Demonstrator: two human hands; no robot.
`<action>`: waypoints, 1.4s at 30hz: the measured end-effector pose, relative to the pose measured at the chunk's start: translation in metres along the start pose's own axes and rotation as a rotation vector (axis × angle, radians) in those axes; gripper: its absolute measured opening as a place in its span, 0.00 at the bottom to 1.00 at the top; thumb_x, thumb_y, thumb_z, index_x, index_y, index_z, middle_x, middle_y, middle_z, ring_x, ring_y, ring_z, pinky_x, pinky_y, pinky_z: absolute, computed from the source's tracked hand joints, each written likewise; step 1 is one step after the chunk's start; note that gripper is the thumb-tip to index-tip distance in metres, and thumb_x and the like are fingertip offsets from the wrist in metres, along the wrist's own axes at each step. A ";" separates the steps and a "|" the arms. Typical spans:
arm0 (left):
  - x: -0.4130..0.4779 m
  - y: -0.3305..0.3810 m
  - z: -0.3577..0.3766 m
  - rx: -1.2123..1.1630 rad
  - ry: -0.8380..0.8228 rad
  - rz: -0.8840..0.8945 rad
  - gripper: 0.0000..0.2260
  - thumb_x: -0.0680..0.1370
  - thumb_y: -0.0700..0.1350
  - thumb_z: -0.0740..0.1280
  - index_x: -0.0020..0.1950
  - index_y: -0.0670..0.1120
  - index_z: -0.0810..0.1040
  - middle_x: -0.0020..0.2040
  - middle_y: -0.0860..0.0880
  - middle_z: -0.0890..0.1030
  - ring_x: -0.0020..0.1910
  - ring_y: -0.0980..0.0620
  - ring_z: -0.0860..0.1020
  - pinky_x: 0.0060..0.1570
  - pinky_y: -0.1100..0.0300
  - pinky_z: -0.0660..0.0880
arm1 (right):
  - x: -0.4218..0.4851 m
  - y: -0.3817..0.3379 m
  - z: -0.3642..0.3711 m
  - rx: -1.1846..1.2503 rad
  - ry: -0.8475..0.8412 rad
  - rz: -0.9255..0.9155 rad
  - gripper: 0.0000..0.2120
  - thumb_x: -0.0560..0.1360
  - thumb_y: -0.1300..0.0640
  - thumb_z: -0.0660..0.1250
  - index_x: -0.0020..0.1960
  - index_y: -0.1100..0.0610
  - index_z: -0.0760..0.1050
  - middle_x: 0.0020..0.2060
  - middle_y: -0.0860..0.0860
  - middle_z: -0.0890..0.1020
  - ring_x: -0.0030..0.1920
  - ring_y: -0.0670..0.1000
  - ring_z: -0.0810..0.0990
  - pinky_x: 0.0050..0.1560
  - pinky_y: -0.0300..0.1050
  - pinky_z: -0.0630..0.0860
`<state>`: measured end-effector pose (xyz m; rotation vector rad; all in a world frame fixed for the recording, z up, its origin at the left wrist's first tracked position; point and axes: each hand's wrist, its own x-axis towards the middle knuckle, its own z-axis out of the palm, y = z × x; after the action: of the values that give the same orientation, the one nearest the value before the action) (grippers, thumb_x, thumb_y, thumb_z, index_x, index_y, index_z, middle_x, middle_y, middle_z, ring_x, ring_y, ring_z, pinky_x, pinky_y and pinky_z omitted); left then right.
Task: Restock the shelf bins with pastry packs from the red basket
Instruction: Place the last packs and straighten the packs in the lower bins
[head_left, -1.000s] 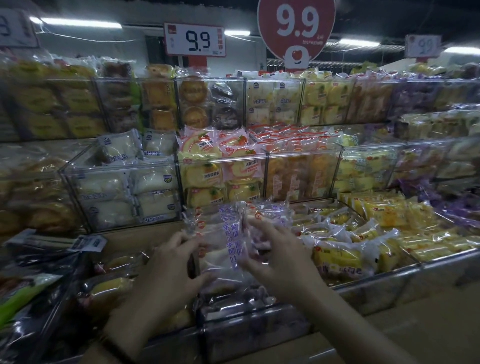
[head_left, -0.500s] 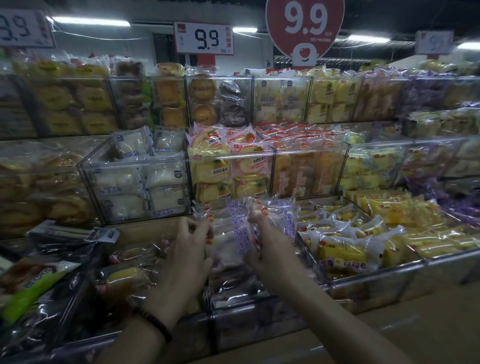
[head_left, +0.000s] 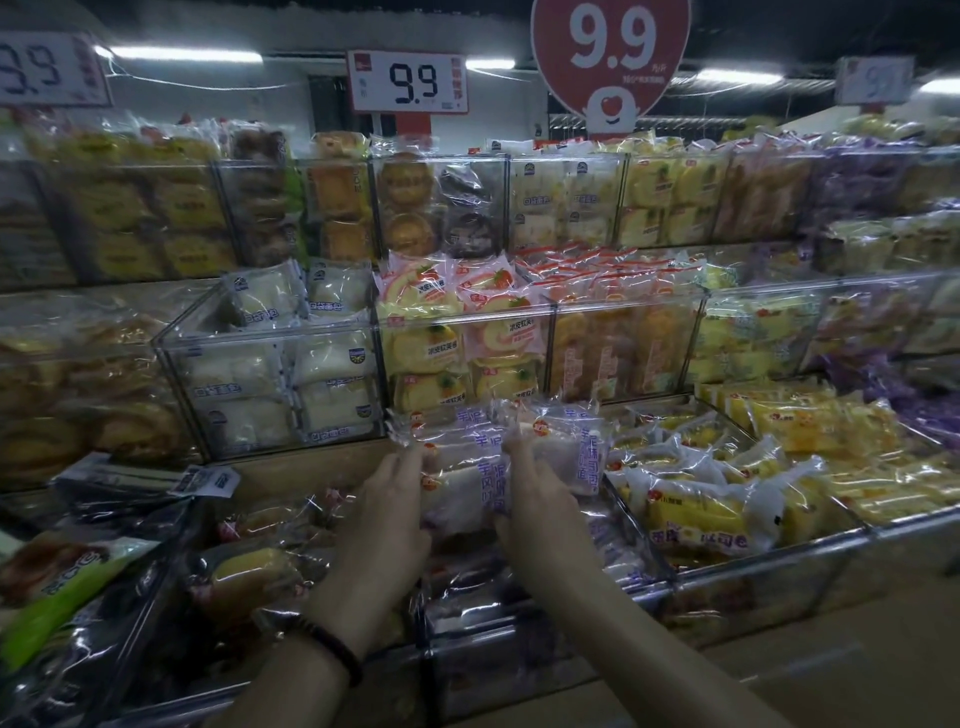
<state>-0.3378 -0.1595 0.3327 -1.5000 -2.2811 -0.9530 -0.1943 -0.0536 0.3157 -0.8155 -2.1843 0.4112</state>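
Both hands on a bunch of clear-film white pastry packs w/ purple print, held just above the clear plastic front bin on the bottom shelf. Left hand curls round the bunch's left side. Right hand has its fingers wrapped over the right-side packs. Neither hand is slack. Red basket isn't in view.

Risks, as I judge them:
- **Slipping:** the film looks slick and I've got several packs at once. W/ side pressure only, a middle pack could slide out and drop, maybe over the bin's front wall to the floor.
- **Squashing:** if I squeeze harder, the soft bread gets crushed.
- **Mixing:** yellow-and-white bread packs lie in the next bin to the right, so a sloppy drop mixes products.
- **Overfilling:** the bin already seems part full, so extra packs may overhang & tip fwd.
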 end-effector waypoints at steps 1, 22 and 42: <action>-0.001 -0.002 -0.001 0.019 -0.024 -0.002 0.34 0.69 0.40 0.80 0.68 0.59 0.69 0.65 0.56 0.75 0.63 0.51 0.77 0.59 0.51 0.78 | -0.002 0.000 -0.003 0.014 -0.023 -0.006 0.39 0.74 0.64 0.72 0.76 0.45 0.55 0.60 0.55 0.78 0.56 0.58 0.81 0.52 0.57 0.82; -0.007 0.049 -0.023 0.267 0.039 0.159 0.38 0.76 0.55 0.76 0.80 0.63 0.60 0.84 0.48 0.53 0.82 0.42 0.54 0.79 0.42 0.64 | 0.012 0.016 -0.067 -0.282 0.051 -0.025 0.41 0.80 0.45 0.70 0.83 0.36 0.48 0.78 0.58 0.61 0.76 0.60 0.65 0.73 0.58 0.70; 0.012 0.087 -0.003 0.316 -0.109 0.188 0.36 0.79 0.70 0.61 0.81 0.70 0.46 0.85 0.49 0.54 0.84 0.43 0.51 0.79 0.36 0.52 | 0.046 0.060 -0.105 -0.277 -0.344 -0.224 0.43 0.78 0.49 0.73 0.82 0.35 0.50 0.77 0.51 0.65 0.73 0.55 0.69 0.71 0.57 0.73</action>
<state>-0.2662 -0.1305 0.3751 -1.6192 -2.1860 -0.4449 -0.1135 0.0249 0.3796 -0.6695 -2.6630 0.1440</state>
